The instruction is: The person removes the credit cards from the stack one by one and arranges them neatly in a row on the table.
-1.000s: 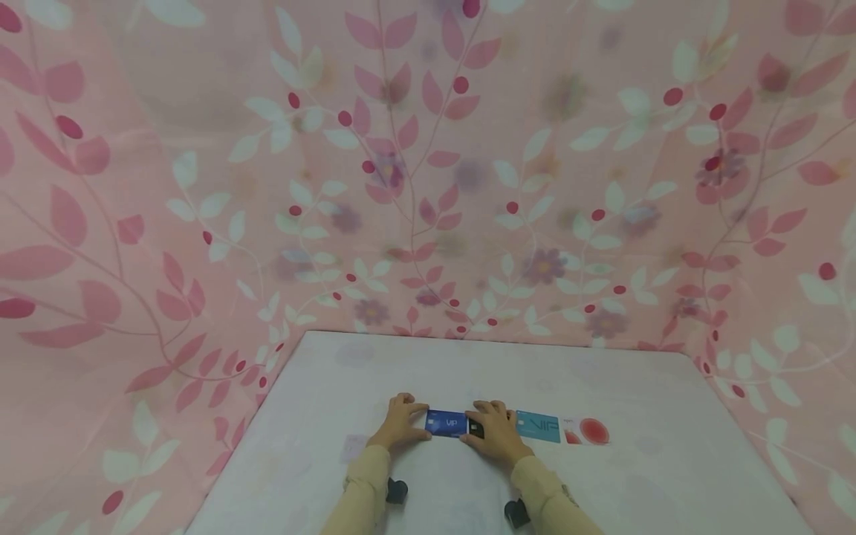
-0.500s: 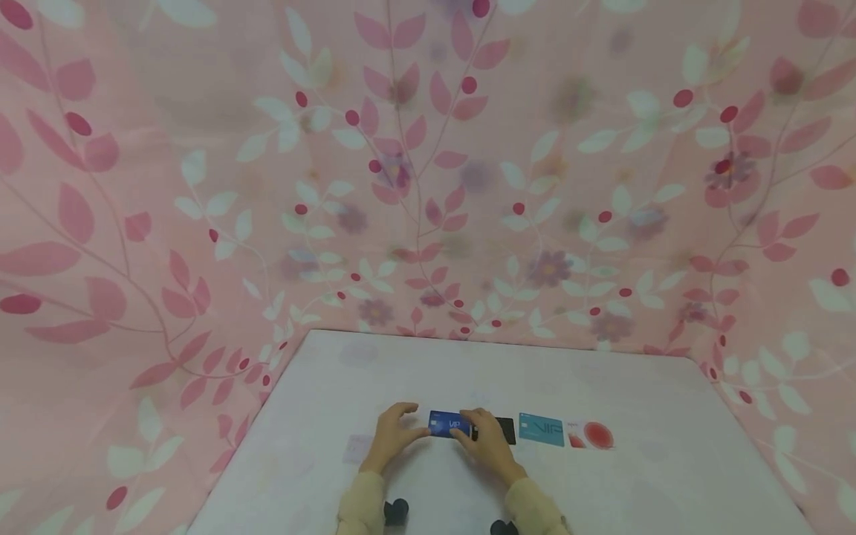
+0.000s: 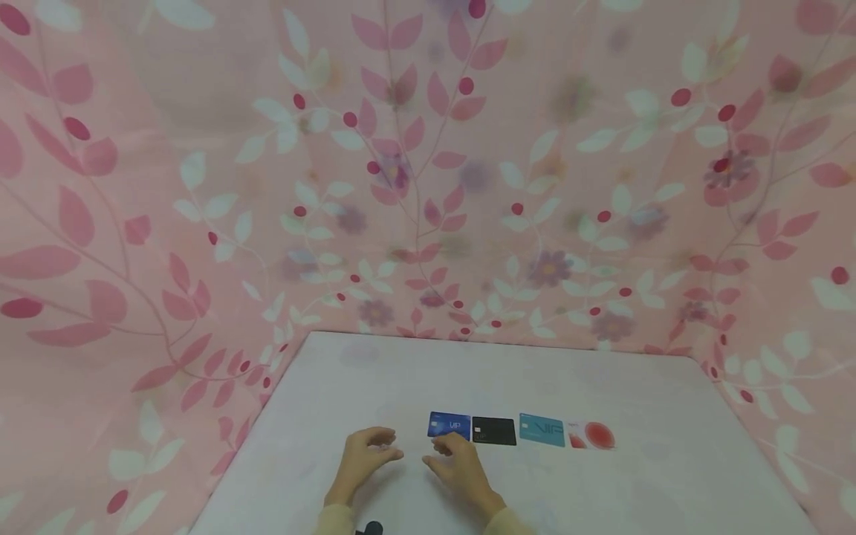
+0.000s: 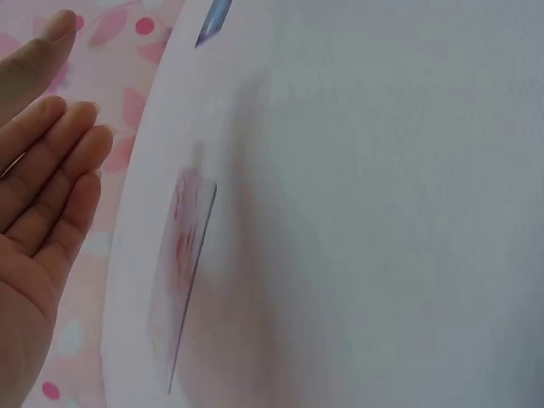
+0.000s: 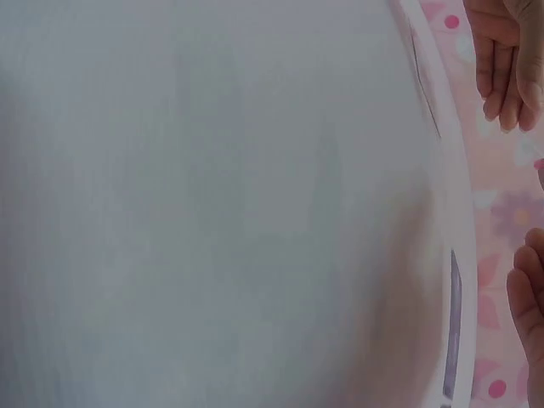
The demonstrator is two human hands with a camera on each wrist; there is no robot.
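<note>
— Head view first. Drawn back toward the body since a moment ago: left hand [image 3: 361, 457] and right hand [image 3: 461, 468], both off the blue card [image 3: 449, 425] that was pinched between them.

— Holding anything now?

— Nothing. Loosely bent on the left, slack and spread on the right, just above the table [image 3: 602, 386]. Let go of the blue card flat, just beyond the right fingertips.

— And beside it?

— Black card [image 3: 494, 431] to its right, uncovered again now, almost edge to edge with the blue. Then teal card [image 3: 542, 430], then red-dot card [image 3: 591, 435]. Four in one line, so the blue looks placed and finished with.

— Left wrist view?

— Left hand [image 4: 42, 195] at the frame's left edge, palm showing, fingers nearly straight, gripping nothing. Close by on the table [image 4: 382, 212], a pale card [image 4: 183, 263], faint and blurred. Not to be found in the head view; probably hidden under the left hand. At the top, only a corner of the blue card [image 4: 212, 19].

— Print on the pale card?

— Pinkish at best; impossible to read.

— Right wrist view?

— Mostly bare white table [image 5: 212, 212]. Blue card [image 5: 453, 323] seen edge-on as a thin sliver. At the right edge, cropped fingers [image 5: 501, 68] above and more below, curled a little, clasping nothing. Hard to say which hand owns which.
</note>
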